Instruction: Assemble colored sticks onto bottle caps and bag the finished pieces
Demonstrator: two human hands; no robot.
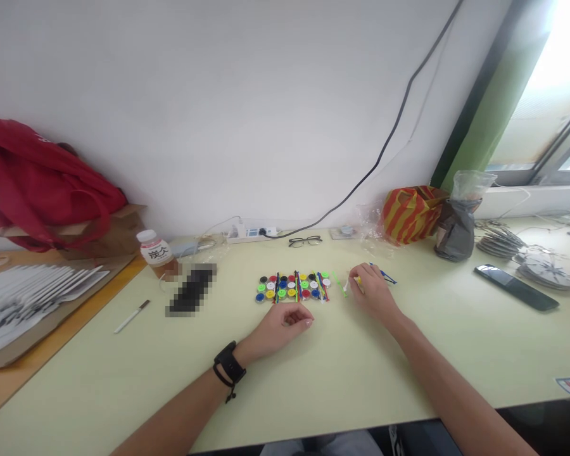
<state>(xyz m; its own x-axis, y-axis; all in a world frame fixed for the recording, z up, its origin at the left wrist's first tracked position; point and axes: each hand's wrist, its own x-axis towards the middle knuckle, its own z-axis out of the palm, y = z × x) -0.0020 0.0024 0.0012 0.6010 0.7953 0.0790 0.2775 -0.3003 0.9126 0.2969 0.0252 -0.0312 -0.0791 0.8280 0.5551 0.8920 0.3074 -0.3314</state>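
Note:
Small round coloured discs (292, 293) lie in rows on the table, with bundles of thin coloured plastic strips (297, 285) between them. My left hand (285, 329) rests just in front of the rows, fingers curled and the thumb tip close to the index finger; nothing shows in it. Right of the rows, my right hand (369, 288) is bent down with its fingertips together at a small white strip (347, 280). A green strip (341, 283) lies to its left, and blue strips (388, 277) lie behind it. Its fingers partly hide some yellow pieces.
Eyeglasses (305, 241) and a power strip (251, 235) lie by the wall. A bottle (156, 250) and a pen (132, 316) are on the left. To the right are a striped bag (412, 212), a grey bag (457, 231), a phone (515, 288) and stacked round plates (546, 269).

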